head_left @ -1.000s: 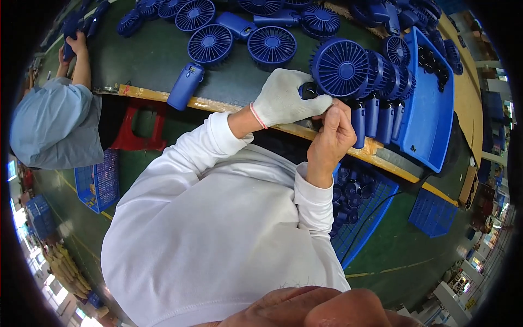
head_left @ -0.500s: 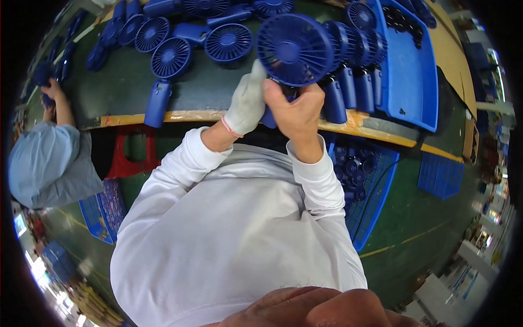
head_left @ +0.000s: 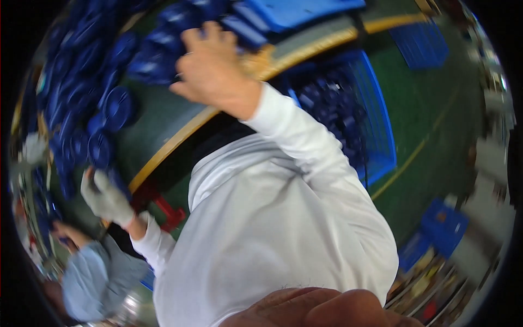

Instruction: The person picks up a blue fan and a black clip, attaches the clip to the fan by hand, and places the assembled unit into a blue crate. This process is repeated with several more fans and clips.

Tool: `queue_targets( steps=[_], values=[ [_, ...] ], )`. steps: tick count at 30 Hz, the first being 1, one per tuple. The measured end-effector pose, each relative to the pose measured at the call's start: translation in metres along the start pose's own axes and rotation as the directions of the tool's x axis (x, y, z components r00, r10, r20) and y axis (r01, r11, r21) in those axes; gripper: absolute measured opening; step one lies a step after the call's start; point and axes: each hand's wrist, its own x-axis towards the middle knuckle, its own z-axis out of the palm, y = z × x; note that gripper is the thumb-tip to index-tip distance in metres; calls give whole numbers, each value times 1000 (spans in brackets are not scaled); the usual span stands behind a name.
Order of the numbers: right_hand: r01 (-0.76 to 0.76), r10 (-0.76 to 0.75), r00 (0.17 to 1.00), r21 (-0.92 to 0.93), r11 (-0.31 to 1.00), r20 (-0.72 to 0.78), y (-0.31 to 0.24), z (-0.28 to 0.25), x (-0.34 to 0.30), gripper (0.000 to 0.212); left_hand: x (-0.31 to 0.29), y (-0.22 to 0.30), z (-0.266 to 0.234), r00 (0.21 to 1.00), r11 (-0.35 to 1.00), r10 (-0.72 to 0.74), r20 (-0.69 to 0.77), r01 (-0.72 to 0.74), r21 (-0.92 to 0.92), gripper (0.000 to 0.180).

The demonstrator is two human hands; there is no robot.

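My bare right hand point(head_left: 215, 71) reaches over the workbench point(head_left: 158, 117), its fingers spread. Just beyond its fingertips is a bunch of dark blue handheld fans point(head_left: 155, 57), blurred by motion; whether it touches one I cannot make out. On the left, my left hand point(head_left: 106, 201) wears a white glove. Its thumb and fingers stand apart, with nothing visible between them. Close to its fingertips are a round fan head point(head_left: 99, 148) and a blue fan handle point(head_left: 118, 181). Another fan point(head_left: 117, 108) lies a little farther along, among several more.
A light blue tray point(head_left: 305, 13) sits at the bench's far side. Under the bench edge point(head_left: 174, 140) stands a blue crate point(head_left: 385, 133) full of dark blue parts. A red stool point(head_left: 168, 211) is below. At lower left a co-worker in a light blue top point(head_left: 101, 278) works.
The fan that both hands held is out of them. My hands have parted, the left going left and the right staying near the fans. The whole view has swung round.
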Motion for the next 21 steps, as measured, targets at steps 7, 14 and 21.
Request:
queue_targets(
  steps=[7, 14, 21],
  values=[
    [-21, 20, 998, 19, 1000, 64, -1, -10, -10, 28, 6, -28, 3, 925, 918, -188, 330, 46, 393, 59],
    [27, -36, 993, 75, 997, 114, -5, -18, -40, 29, 2, -22, 12, 916, 992, -42, 399, -9, 125, 53],
    [-31, 64, 977, 159, 987, -205, 22, -26, -113, 27, 8, 51, 61, 797, 955, 295, 528, -261, -140, 50]
  ],
)
